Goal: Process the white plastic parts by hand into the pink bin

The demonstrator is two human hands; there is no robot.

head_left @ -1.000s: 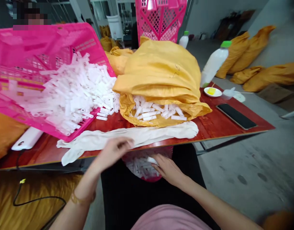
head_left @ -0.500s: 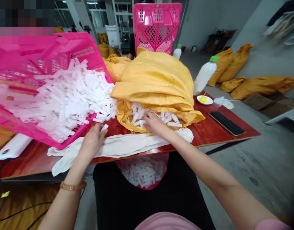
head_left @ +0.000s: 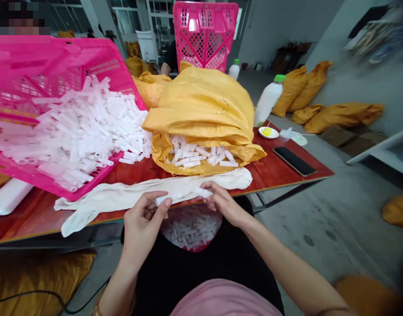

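- Left grip (head_left: 145, 215) is closed on a white plastic tube (head_left: 162, 200), thumb and fingers around one end; right grip (head_left: 226, 204) pinches a white tube piece (head_left: 204, 192) between its fingertips; I cannot tell whether these are one tube or two
- Both hands are over the edge of the red-brown surface (head_left: 254, 175), above a cream cloth (head_left: 122, 197) and a pink basket (head_left: 193, 249) of tubes in the lap
- More tubes fill a tilted pink crate (head_left: 102, 48) and the mouth of a yellow woven sack (head_left: 201, 105)
- A firm fingertip pinch near the tube's end seems best: it holds the piece steady and leaves its length in view
- Compared with the earlier view, the right hand has left the sack's mouth, and the left has moved away from the crate, so the hands now sit close together
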